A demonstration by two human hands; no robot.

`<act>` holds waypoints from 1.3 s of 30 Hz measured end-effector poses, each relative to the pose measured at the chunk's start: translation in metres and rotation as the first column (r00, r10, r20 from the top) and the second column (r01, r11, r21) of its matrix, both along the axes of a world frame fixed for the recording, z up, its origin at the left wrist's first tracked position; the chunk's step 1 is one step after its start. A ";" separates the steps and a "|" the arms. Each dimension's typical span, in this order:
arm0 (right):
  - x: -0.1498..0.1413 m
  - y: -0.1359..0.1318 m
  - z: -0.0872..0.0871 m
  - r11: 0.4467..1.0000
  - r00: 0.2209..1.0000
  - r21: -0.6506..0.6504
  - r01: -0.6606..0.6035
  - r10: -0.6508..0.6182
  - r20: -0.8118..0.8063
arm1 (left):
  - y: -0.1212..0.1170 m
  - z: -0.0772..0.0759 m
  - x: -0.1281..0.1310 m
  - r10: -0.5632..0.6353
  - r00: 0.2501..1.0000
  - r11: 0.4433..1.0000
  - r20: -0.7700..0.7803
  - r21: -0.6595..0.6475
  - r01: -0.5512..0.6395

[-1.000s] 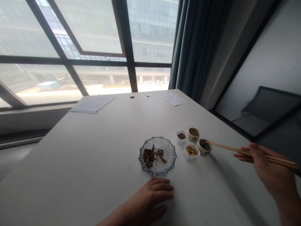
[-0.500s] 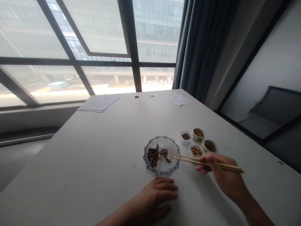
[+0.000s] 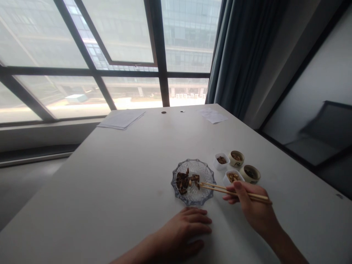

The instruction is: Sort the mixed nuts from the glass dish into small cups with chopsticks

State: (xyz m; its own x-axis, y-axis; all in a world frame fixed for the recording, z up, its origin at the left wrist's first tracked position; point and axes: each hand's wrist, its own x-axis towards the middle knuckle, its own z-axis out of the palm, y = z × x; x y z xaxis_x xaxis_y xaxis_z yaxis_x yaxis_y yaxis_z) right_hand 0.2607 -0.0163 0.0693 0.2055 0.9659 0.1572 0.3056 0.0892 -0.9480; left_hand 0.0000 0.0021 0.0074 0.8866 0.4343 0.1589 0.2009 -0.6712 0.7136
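Fingers of the right hand [image 3: 257, 209] clamp a pair of long, pale wooden chopsticks [image 3: 228, 191], thumb on top and fingers curled beneath. The chopstick tips lie close together over the rim of a scalloped, blue-tinted cut-glass plate [image 3: 194, 200], just beside a heap of dark brown food pieces [image 3: 182, 182]. Whether the tips grip anything is too small to tell. The left hand [image 3: 183, 229] lies flat on the table, palm down, its fingers close together and just below the plate, not touching it. To the right of the plate stand two small square white cups [image 3: 221, 161] [image 3: 232, 177] and two round cream ceramic cups [image 3: 236, 158] [image 3: 249, 173], all holding food. The right hand's fingers hover just in front of the nearer white cup. Farther along the long white table [image 3: 110, 176] lie sheets of white paper [image 3: 121, 119], beneath a large dark-framed window [image 3: 132, 36] and a grey-blue curtain [image 3: 242, 47].
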 end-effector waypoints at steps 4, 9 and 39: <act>0.016 -0.005 0.023 0.977 0.983 0.114 0.181 -0.183 0.006 | 0.000 0.000 0.000 -0.001 1.000 1.000 0.004 -0.002 0.001; 0.073 0.022 0.034 0.855 0.884 0.273 0.441 -0.466 0.031 | -0.001 0.003 0.000 0.004 1.000 1.000 -0.010 -0.005 -0.004; -0.010 0.014 -0.010 0.998 0.994 0.033 0.057 -0.054 -0.093 | 0.001 -0.002 -0.001 -0.013 1.000 1.000 0.016 0.021 0.012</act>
